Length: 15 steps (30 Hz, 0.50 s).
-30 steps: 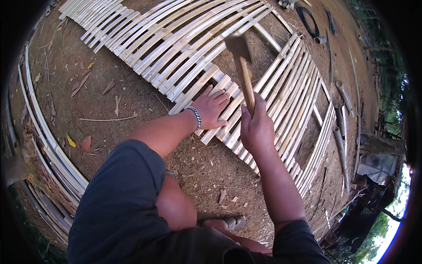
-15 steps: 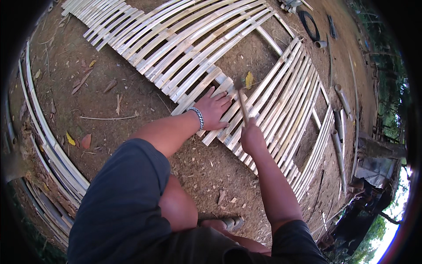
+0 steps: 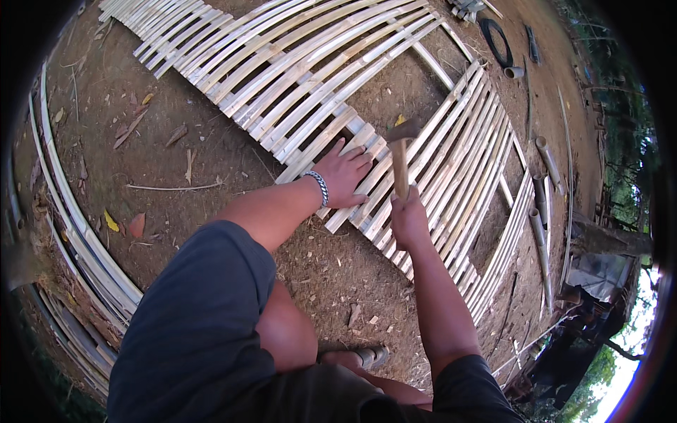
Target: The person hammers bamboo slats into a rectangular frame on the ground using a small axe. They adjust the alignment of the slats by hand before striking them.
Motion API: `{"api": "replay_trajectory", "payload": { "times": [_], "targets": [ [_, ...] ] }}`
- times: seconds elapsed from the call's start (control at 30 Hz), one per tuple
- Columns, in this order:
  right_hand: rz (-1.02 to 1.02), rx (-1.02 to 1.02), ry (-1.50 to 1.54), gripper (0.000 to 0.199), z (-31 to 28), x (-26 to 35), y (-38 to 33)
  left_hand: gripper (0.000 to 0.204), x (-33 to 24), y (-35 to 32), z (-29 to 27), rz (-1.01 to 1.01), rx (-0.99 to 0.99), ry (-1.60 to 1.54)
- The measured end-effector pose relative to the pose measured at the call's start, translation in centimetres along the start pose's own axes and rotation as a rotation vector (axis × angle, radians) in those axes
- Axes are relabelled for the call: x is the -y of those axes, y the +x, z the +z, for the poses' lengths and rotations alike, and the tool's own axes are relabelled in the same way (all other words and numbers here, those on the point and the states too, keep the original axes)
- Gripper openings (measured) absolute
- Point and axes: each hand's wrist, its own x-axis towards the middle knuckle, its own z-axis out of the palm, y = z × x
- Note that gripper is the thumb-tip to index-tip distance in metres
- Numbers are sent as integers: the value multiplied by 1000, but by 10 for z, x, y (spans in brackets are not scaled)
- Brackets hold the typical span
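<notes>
My right hand point(image 3: 410, 222) is closed round the wooden handle of a hammer point(image 3: 400, 166), whose dark head is raised over the slats. Flat on the pale bamboo slats point(image 3: 321, 144) rests my left hand point(image 3: 343, 175), its fingers spread and a chain bracelet at the wrist. Those slats lie side by side across crosspieces on the ground, forming a long panel. To the right of the hammer, another group of slats point(image 3: 458, 169) belongs to the same panel. Whether my left fingers pinch anything small cannot be made out.
Long bamboo strips point(image 3: 77, 233) curve along the left. On the right lie bamboo tubes point(image 3: 541, 225) and a coil of black hose point(image 3: 496, 42). Dry leaves point(image 3: 137, 225) and wood chips dot the dirt ground. My sandalled foot point(image 3: 367, 357) is below the panel.
The hammer has come up from the slats, its head now higher and nearer to me. My right hand has shifted slightly with it. My left hand stays in place.
</notes>
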Motion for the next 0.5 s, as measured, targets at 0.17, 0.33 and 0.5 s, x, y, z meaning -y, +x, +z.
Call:
{"api": "replay_trajectory", "payload": {
  "times": [0.17,0.33,0.5],
  "targets": [
    [82,49,-147,40,19,-13,-1,85,-1,2,2,26,-39,-24],
    [48,44,-163,39,2,-9,4,91,2,-2,5,-34,-120,19],
    [-152,-224,272,34,-17,45,3,95,2,-3,2,-69,-32,29]
  ]
}}
